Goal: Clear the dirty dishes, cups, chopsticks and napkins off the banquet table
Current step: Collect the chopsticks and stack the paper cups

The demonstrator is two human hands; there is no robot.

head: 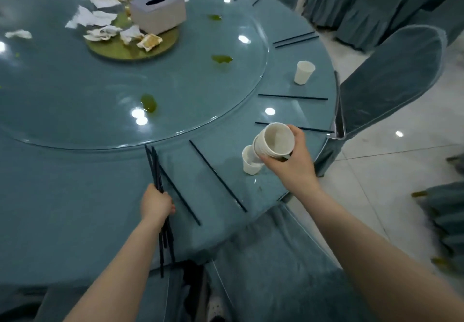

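My left hand (157,205) has its fingers curled tight round a bundle of dark chopsticks (158,196), which runs from the rim of the glass turntable (200,90) back past my wrist and over the table's near edge. My right hand (288,159) grips a stack of white paper cups (275,140) tilted on its side, thumb on the near wall and fingers wrapped behind; its lower end sits at the mouth of another white cup (251,163) standing on the banquet table (62,208), though I cannot tell whether the two touch.

Two loose chopsticks (217,174) lie slanted between my hands, and more single sticks lie along the right rim. A lone cup (303,72) stands farther up that side, well apart from my right hand. On the turntable, crumpled, stained napkins (100,17) crowd a round gold mat (130,48) beside a grey tissue box (158,11), with greenish spills (148,103) scattered on the glass. A covered chair (391,80) stands against the table's right edge.
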